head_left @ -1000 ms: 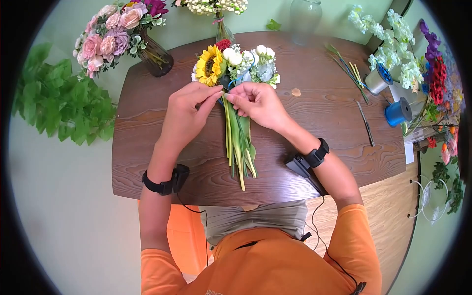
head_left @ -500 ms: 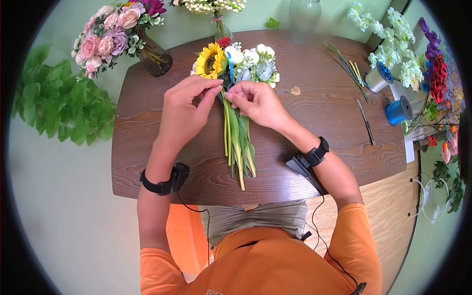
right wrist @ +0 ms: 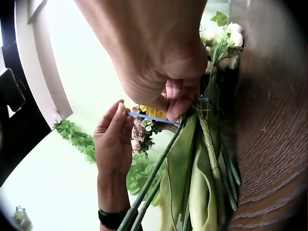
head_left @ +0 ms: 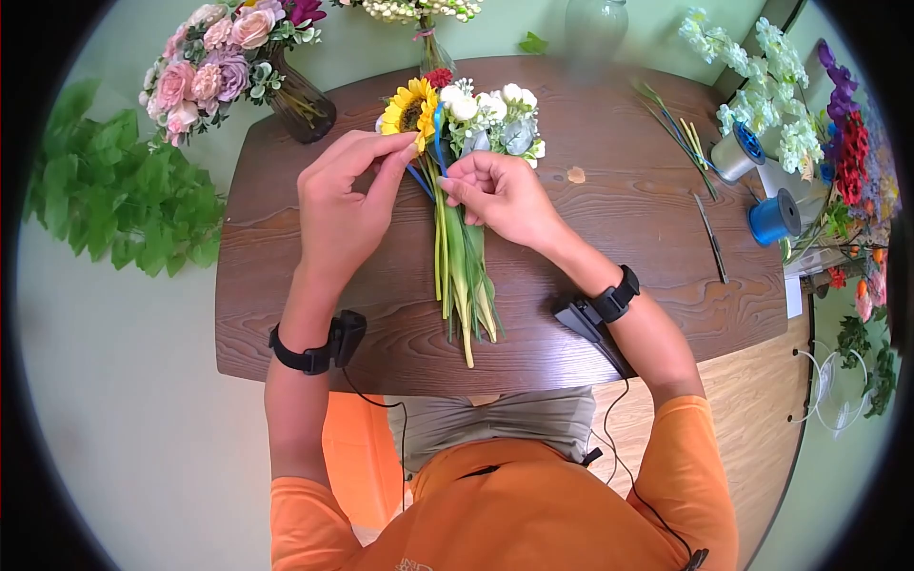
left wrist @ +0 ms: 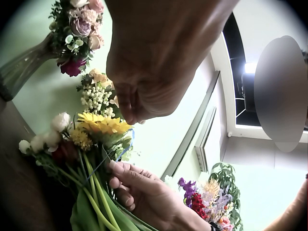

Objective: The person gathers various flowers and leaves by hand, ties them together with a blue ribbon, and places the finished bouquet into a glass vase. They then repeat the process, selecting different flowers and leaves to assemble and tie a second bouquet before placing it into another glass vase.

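Pinching blue ribbon [head_left: 420, 181] in left hand [head_left: 345, 205], right hand [head_left: 495, 195] gripping bouquet stems [head_left: 459, 262]

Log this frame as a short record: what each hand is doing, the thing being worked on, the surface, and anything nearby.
left hand: pinches the blue ribbon, pulling it off to the side
right hand: grip on the ribbon at the bouquet stems
bouquet: lies flat, sunflower and white blooms away from the person
surface: brown wooden table
nearby: vase of pink roses, blue spool
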A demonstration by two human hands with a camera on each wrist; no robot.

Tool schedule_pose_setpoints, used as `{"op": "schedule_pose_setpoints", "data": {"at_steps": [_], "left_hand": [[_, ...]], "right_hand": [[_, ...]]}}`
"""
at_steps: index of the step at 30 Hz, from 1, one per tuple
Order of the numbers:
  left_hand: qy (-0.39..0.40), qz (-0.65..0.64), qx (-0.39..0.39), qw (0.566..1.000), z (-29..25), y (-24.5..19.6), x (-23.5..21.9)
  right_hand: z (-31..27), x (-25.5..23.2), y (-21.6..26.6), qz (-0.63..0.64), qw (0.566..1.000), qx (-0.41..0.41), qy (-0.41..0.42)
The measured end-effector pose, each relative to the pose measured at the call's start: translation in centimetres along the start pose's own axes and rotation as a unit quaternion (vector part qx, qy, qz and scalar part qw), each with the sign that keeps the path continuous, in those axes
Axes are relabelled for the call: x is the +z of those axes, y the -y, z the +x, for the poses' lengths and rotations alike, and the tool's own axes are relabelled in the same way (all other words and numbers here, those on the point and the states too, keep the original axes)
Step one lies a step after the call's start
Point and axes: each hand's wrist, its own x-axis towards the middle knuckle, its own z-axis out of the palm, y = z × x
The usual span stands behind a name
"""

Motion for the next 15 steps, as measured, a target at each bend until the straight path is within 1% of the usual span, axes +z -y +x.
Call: {"op": "schedule_pose_setpoints", "data": {"at_steps": [2,7,9,10,12,15], "left_hand": [[-0.001,0.002,0.0,1.0,-0.1,-0.1,-0.3],[0.004,-0.007,0.004,1.0,-0.4,-0.5,0.0],[0.04,-0.009,0.031,0.999,-0.4,-1.0,0.8],[0.038,-0.009,0.03,0.999,-0.3,-1.2,1.1],[0.064,-0.035,0.029,0.997,0.0,-1.7,1.7],[0.065,-0.036,0.029,0.997,0.4,-1.4,2.7]], "right_hand": [[0.0,-0.1,0.1,-0.022,1.0,0.002,0.005],[-0.1,-0.1,-0.1,-0.026,1.0,-0.002,0.005],[0.0,0.1,-0.1,-0.022,1.0,-0.012,0.006],[-0.1,0.3,0.0,-0.003,1.0,-0.017,0.002],[-0.2,0.3,0.0,0.015,1.0,-0.021,-0.001],[-0.3,0.1,-0.4,0.052,0.998,-0.029,0.023]]}}
